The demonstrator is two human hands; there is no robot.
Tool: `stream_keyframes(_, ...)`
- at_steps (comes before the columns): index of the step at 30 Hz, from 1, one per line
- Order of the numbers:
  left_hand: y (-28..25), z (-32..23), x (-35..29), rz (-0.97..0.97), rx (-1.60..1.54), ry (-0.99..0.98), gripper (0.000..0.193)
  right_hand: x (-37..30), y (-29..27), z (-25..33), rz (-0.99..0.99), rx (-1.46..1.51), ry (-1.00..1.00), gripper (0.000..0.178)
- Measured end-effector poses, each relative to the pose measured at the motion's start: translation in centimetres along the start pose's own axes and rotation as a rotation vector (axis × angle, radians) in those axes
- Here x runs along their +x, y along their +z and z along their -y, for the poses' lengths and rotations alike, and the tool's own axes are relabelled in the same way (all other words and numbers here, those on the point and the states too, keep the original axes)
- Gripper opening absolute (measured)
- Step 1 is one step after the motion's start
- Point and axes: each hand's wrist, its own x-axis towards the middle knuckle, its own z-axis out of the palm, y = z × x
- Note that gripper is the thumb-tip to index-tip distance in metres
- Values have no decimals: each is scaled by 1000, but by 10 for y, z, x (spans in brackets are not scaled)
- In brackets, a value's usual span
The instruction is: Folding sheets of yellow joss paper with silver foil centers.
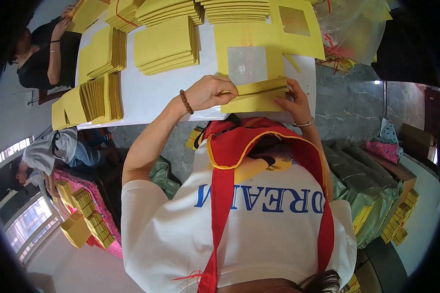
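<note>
Currently | my left fingers [228,88] are pinching yellow paper [260,88] | right fingers [292,85] resting parted at its edge | worktop [154,95] stretching left

The folded flap of the yellow sheet [261,88] hides the lower edge of the silvery square [247,62]. The left hand [211,93] curls, most of its fingertips out of sight. Beyond the hands, the upper edge cuts off the farthest yellow stacks [235,10]. Beyond the right hand [296,101], a clear plastic bag [354,24] is cut off too, its contents indistinct.
</note>
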Motion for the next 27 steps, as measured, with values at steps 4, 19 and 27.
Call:
stream_keyframes(4,-2,-7,2,31,22,-5,10,1,-1,-2,16,-60,-43,55)
stream_keyframes(19,-1,-12,4,58,51,-13,11,-2,-4,2,80,-134,-119,62)
stream_keyframes(27,-1,-12,5,72,45,-49,13,-2,-3,6,66,73,-16,52)
